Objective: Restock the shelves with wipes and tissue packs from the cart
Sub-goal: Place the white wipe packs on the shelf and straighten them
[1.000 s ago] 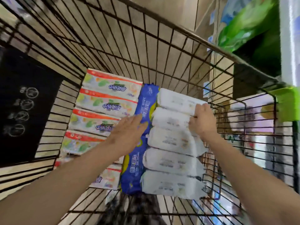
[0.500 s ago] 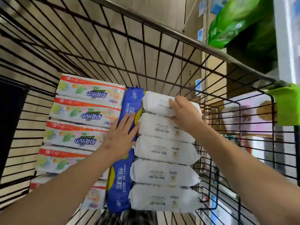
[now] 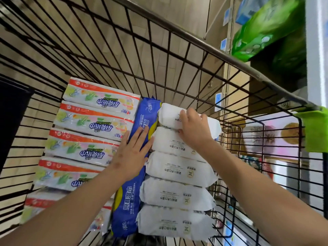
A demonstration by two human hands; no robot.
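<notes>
Inside the black wire cart (image 3: 177,55) lies a column of several white wipes packs (image 3: 177,192) on the right. A long blue wipes pack (image 3: 127,206) stands on edge in the middle. Several orange-striped tissue packs (image 3: 92,119) are stacked on the left. My right hand (image 3: 193,128) lies over the far white packs, its fingers curled on the top white pack (image 3: 168,115). My left hand (image 3: 133,150) rests flat, fingers spread, on the blue pack, fingertips touching a white pack's edge.
Shelving stands to the right of the cart with green packages (image 3: 262,27) high up and a white upright (image 3: 316,47). A green tag (image 3: 316,128) sits on the cart's right rim. A black panel (image 3: 12,118) is at the left.
My right hand has slid from the right ends of the white packs onto the top pack's upper face. My left hand stays on the blue pack. The view has shifted, bringing the packs closer.
</notes>
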